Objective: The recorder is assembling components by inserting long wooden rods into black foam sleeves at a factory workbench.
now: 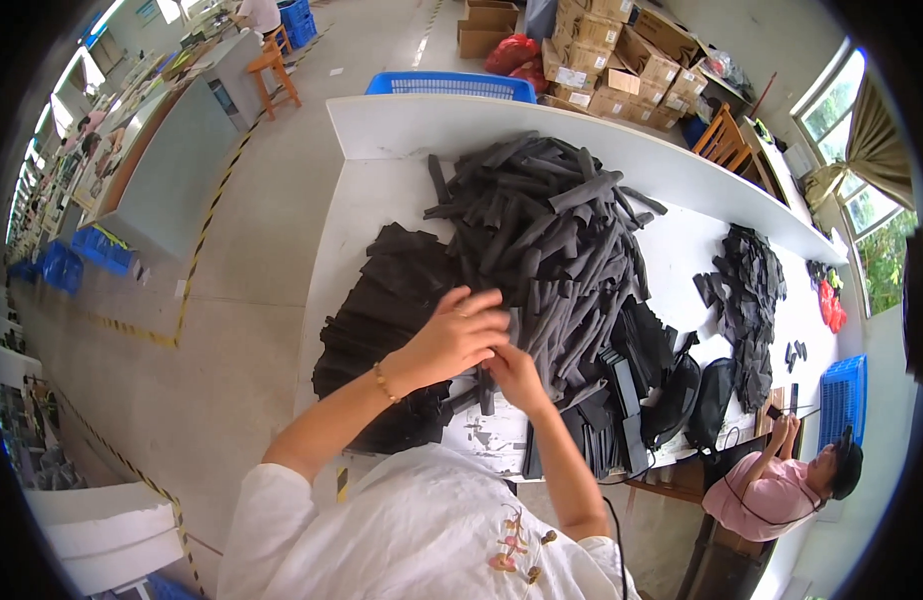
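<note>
My left hand (pixel 460 335) is over the near side of a big heap of dark grey rolled fabric pieces (pixel 557 215). Its fingers are stretched out and somewhat apart, with a slight blur at the tips. Close against it, my right hand (pixel 515 378) has its fingers bent together. Whatever it may hold is hidden from sight. Just below the hands, one dark strip (pixel 486 392) points toward me. To the left lies a spread of flat, overlapping black fabric pieces (pixel 387 310).
Right of me on the white table (pixel 672 240) are black stacked pieces (pixel 587 430), black pouches (pixel 674 400) and another dark pile (pixel 752 300). A low partition (pixel 582 135) runs along the back. A co-worker in pink (pixel 767 490) sits at the right, near a blue basket (pixel 844 400).
</note>
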`<state>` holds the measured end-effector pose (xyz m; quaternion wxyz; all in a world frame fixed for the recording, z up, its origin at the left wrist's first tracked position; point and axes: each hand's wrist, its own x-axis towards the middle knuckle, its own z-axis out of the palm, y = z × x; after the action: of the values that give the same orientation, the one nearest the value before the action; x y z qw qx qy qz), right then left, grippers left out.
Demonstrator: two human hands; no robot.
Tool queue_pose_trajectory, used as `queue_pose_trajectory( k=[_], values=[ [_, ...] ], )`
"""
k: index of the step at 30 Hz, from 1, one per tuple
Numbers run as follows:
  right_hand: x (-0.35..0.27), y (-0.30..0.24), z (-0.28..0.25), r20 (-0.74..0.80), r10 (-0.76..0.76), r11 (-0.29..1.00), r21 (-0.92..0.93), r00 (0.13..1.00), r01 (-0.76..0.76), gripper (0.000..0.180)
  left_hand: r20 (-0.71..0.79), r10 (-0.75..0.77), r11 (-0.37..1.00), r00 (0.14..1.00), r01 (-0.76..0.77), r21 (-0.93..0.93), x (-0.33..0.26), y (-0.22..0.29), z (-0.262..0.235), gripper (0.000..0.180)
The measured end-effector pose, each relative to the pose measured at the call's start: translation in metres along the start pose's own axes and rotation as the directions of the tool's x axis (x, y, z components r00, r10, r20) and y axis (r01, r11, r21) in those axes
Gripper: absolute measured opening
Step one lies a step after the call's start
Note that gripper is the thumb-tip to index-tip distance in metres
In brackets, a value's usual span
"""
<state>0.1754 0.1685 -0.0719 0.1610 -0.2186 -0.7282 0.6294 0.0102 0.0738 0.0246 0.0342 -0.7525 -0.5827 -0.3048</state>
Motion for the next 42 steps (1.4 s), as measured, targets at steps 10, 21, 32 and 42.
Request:
queue_pose_trajectory(
  k=[10, 21, 32, 42],
  values=[
    [-0.026, -0.003, 0.066, -0.046, 0.136, 0.97, 0.21, 0.99, -0.123, 0.016, 0.336, -0.829, -0.488, 0.447, -0.286, -0.825, -0.077, 0.001, 0.082, 0.029],
    [-0.066, 0.015, 0.081, -0.197, 0.124, 0.992, 0.059, 0.973, -0.114, 0.018, 0.38, -0.872, -0.456, 0.308, -0.232, -0.859, -0.065, 0.003, 0.069, 0.025],
    [-0.112, 0.005, 0.065, 0.035, 0.206, 0.978, -0.048, 0.978, -0.204, 0.021, 0.263, -0.959, -0.272, 0.104, -0.076, -0.959, -0.063, -0.028, 0.052, 0.028],
    [-0.115, -0.034, 0.036, 0.021, 0.368, 0.928, -0.067, 0.93, -0.366, 0.022, 0.315, -0.929, -0.354, 0.193, -0.225, -0.908, -0.071, -0.019, 0.067, 0.055]
  ],
)
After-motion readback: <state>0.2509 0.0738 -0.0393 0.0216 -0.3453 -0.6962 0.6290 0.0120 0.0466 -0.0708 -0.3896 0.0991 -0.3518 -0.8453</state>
